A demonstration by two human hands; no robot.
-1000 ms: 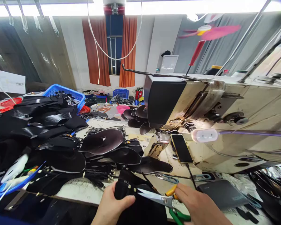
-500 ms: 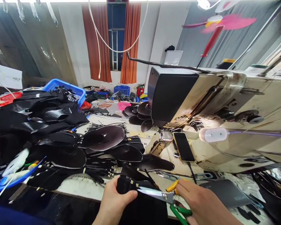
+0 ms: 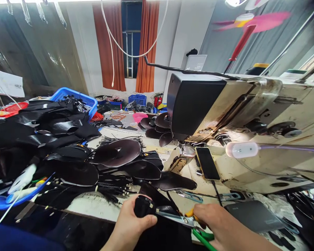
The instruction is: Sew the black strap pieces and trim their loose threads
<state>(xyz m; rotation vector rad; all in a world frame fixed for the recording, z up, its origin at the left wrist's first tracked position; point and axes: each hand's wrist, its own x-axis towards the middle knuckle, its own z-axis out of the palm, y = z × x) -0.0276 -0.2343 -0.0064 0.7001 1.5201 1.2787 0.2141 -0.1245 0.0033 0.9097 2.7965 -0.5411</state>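
Note:
My left hand [image 3: 132, 223] is closed round a folded black fabric piece [image 3: 143, 206] at the table's front edge, thumb on top. My right hand [image 3: 219, 223] grips scissors [image 3: 181, 219] with yellow and green handles. Their blades point left and touch the black piece just beside my left thumb. A dark leather piece [image 3: 172, 182] lies right behind both hands.
A large sewing machine [image 3: 240, 115] fills the right side, with a phone [image 3: 207, 163] leaning on its bed and a small lamp [image 3: 242, 150]. Heaps of black leather parts [image 3: 68, 153] cover the left. A blue basket [image 3: 73, 101] stands behind them. A dark tablet [image 3: 253, 216] lies at right.
The scissors have slid left and their blades have closed in on the black piece. My left hand has bunched the piece tighter and lifted it slightly.

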